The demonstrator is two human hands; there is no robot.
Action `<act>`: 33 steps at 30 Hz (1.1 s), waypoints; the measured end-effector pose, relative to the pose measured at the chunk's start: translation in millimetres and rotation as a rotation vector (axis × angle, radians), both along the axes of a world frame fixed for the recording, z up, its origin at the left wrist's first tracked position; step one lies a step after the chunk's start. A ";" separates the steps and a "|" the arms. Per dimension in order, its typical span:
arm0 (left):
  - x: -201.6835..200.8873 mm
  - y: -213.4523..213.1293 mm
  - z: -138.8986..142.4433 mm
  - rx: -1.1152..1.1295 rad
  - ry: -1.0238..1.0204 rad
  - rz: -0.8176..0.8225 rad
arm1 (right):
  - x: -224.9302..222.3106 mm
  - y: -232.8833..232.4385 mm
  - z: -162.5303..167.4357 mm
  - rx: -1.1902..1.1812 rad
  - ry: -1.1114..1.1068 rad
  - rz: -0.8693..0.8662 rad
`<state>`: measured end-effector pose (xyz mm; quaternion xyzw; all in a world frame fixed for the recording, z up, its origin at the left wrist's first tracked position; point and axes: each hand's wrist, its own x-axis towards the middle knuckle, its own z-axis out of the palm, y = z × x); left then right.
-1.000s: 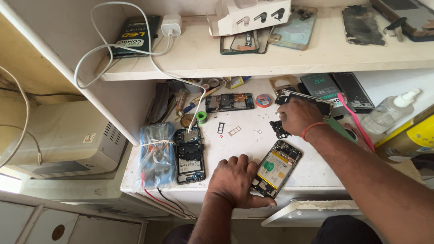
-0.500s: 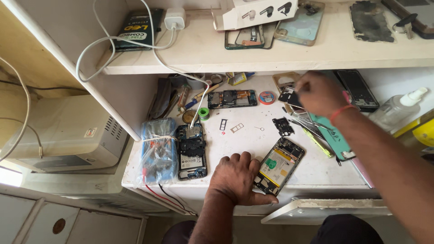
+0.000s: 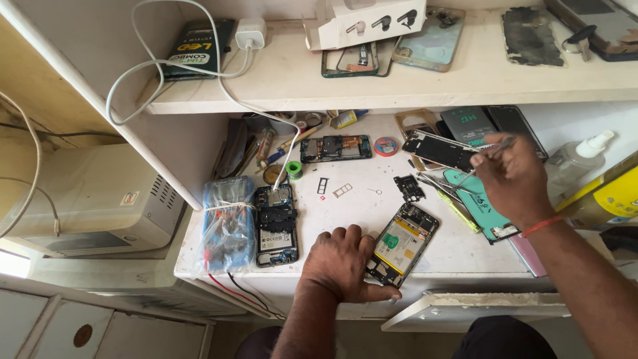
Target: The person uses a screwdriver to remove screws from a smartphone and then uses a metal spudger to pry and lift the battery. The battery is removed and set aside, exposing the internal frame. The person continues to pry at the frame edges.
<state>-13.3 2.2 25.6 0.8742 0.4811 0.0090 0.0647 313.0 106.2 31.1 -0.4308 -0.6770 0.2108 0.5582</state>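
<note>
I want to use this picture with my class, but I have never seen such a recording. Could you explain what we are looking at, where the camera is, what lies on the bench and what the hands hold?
The camera sits on a person's head and looks down at their two bare hands at a white workbench under a shelf. The left hand rests on the bench and steadies an opened phone, its back off and its battery showing. The right hand is raised farther back and holds tweezers. Around them lie another opened phone, a circuit board, a small black part and a bagged meter. A charger with a white cable sits on the shelf.
</note>
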 end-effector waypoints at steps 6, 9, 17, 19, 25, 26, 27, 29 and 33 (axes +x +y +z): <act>0.6 -0.3 0.4 -0.015 0.007 0.013 | 0.5 -21.6 -7.1 -0.259 -0.209 -0.214; 0.6 0.9 1.0 -0.015 0.026 0.003 | 0.0 -30.7 0.7 -0.248 -0.014 -0.238; -1.4 0.7 1.3 0.005 -0.015 0.000 | -39.4 -96.9 0.0 -0.323 0.216 -0.051; -2.0 -0.7 0.3 0.017 -0.023 -0.005 | -58.7 -113.4 -7.7 -0.395 0.220 0.020; -1.2 0.9 -0.5 0.018 -0.010 -0.005 | -89.4 -126.2 -17.7 -0.456 0.109 0.134; -0.8 0.8 -0.4 0.005 -0.003 -0.002 | -90.3 -126.8 -17.5 -0.462 0.089 0.140; -0.4 0.6 -0.4 -0.009 0.003 0.000 | -90.3 -127.1 -17.3 -0.468 0.068 0.145; 0.0 0.1 -0.5 0.011 -0.008 -0.005 | -89.4 -127.2 -16.5 -0.457 0.022 0.143; -0.9 0.4 -0.7 0.028 -0.022 -0.009 | -89.7 -127.6 -14.0 -0.432 -0.082 0.086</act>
